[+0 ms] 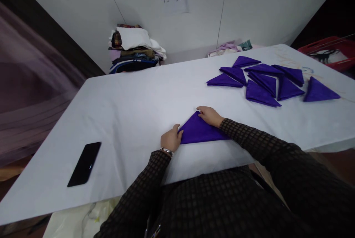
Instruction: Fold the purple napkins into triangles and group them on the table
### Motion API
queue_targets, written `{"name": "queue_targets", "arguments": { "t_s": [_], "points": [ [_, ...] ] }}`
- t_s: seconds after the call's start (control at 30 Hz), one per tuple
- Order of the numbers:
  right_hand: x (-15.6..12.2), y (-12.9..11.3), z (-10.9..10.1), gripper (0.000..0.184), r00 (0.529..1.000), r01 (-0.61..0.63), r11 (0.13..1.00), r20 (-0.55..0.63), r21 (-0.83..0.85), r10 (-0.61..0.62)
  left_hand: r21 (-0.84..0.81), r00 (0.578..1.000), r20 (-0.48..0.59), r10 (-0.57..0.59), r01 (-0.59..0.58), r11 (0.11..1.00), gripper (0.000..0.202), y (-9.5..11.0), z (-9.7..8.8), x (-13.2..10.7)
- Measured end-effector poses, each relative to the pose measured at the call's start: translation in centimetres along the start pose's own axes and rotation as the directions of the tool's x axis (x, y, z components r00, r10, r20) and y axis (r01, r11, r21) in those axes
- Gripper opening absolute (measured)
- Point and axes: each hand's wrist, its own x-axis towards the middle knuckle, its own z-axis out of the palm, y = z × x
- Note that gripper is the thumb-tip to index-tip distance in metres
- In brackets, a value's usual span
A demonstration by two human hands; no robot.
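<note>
A purple cloth (pixel 201 131), folded into a triangle, lies flat on the white-covered table (pixel 133 108) in front of me. My left hand (pixel 171 139) pinches its left corner between thumb and fingers. At the top corner, my right hand (pixel 210 116) grips the cloth with its fingertips. The right forearm covers the cloth's right end. Several more purple cloth triangles (pixel 260 92) are spread at the back right, some overlapping, with a single triangle (pixel 320 91) apart from them further right.
A black phone (pixel 84 164) lies at the table's left side. Behind the far edge stands a stack of folded clothes (pixel 135 49), with more fabric (pixel 226 48) to its right. A red basket (pixel 330 51) holding black-handled scissors (pixel 323 55) is beyond the right corner.
</note>
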Motion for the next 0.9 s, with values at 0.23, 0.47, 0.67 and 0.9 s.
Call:
{"name": "queue_targets", "arguments": {
  "t_s": [0.23,0.47,0.67,0.9],
  "points": [
    [-0.1,0.3,0.1,0.037,1.0,0.016,0.999,-0.002,0.041,-0.016,-0.042,0.999,-0.017,-0.051,0.05,0.998,0.044,-0.3,0.4,-0.8],
    [0.1,0.4,0.2,0.037,1.0,-0.001,0.999,-0.003,0.032,0.002,-0.036,0.99,-0.127,0.058,-0.063,0.997,0.041,-0.6,0.0,-0.6],
    [0.2,0.4,0.0,0.036,0.999,-0.025,0.999,0.021,0.037,0.024,-0.021,0.887,-0.188,0.423,-0.434,0.901,0.047,2.9,-0.8,0.6],
    [0.3,0.3,-1.2,0.044,0.998,-0.051,0.998,0.025,-0.044,0.052,0.051,0.89,-0.027,0.455,-0.453,0.89,0.071,5.6,2.3,2.4]
  ]
}}
